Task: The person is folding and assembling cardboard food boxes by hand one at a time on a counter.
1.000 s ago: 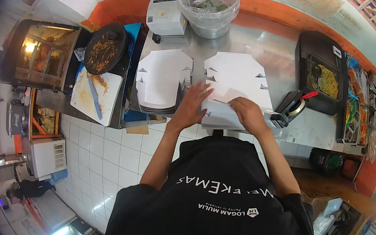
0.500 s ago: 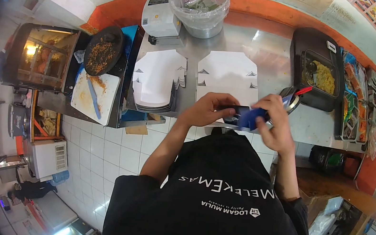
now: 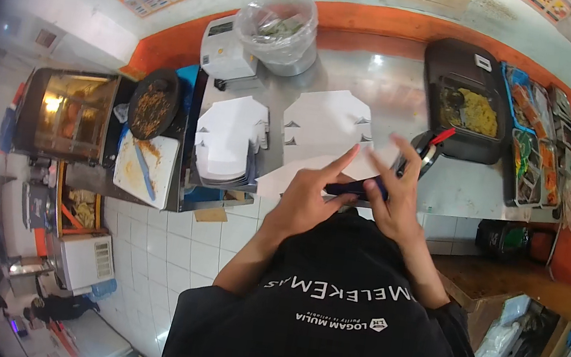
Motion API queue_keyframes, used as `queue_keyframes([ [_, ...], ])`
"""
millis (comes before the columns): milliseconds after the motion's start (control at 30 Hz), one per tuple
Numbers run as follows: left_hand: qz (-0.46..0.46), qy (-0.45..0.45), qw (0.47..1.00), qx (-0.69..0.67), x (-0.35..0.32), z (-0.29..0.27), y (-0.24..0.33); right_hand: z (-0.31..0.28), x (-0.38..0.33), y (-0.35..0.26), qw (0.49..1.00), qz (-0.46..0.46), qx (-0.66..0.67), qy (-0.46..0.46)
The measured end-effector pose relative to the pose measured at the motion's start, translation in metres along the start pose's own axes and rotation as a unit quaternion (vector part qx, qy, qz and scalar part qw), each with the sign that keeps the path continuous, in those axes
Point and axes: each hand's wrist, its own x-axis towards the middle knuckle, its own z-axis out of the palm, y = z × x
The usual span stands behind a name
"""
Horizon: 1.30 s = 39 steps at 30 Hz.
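In the head view, your left hand (image 3: 303,199) holds the left end of a slim dark object (image 3: 356,187) at the front edge of the worktop (image 3: 399,85). Your right hand (image 3: 402,204) lays 1 thumb across its right end, fingers raised; whether that grips, I cannot tell.

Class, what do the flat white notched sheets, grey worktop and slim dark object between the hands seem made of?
Flat white notched sheets: probably matte cardboard, with crisp cut edges.
Grey worktop: likely shiny steel, given bright reflections.
Slim dark object: perhaps plastic from its even colour; finish unclear.
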Motion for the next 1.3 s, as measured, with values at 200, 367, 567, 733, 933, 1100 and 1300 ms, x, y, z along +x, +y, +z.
queue_keyframes([
  [200,0.083,-0.208,0.958,0.181,0.002,0.030,-0.029,-0.006,-0.003,0.044,0.891,0.298,0.269,0.212],
  [367,-0.004,-0.052,0.989,-0.138,0.028,0.026,-0.031,-0.026,-0.002,0.040,0.977,0.002,0.061,0.203],
  [567,-0.085,0.147,0.900,-0.401,0.042,0.000,-0.060,-0.010,0.005,0.016,0.969,-0.140,0.202,0.014],
  [733,-0.020,0.138,0.862,-0.488,0.038,0.025,-0.063,0.005,0.006,0.001,0.948,0.007,0.307,0.082],
  [933,-0.160,0.230,0.853,-0.439,0.028,-0.017,-0.053,0.020,0.026,-0.011,0.977,-0.186,0.065,-0.078],
  [1100,-0.123,0.301,0.856,-0.402,0.004,-0.055,-0.086,0.128,0.054,-0.025,0.974,-0.204,-0.095,0.035],
  [1300,-0.075,0.358,0.838,-0.406,-0.001,-0.098,-0.128,0.192,0.078,-0.047,0.988,-0.085,-0.128,0.021],
])
